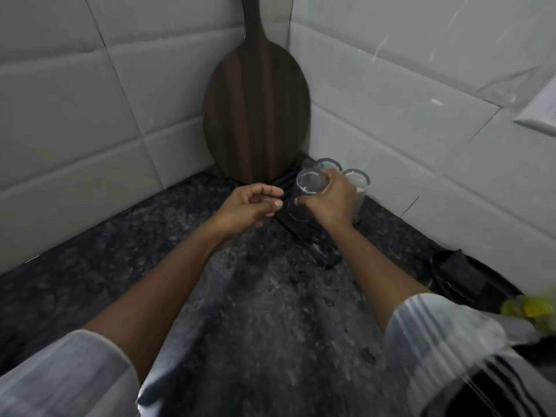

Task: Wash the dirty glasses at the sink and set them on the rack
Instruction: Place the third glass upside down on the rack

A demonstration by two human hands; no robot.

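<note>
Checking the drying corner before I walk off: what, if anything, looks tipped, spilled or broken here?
Nothing looks broken or spilled. The right hand holds a glass tilted over the dark rack; two other glasses stand upside down there. The wooden board leans in the tiled corner.

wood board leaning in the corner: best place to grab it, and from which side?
Take the board by its narrow handle at the top, coming from the front and above. The wide oval blade leans against the tiles, so its back is closed off; its foot stands by the rack and the glasses. The slim handle suits a wrap grip. Its end is out of frame.
</note>
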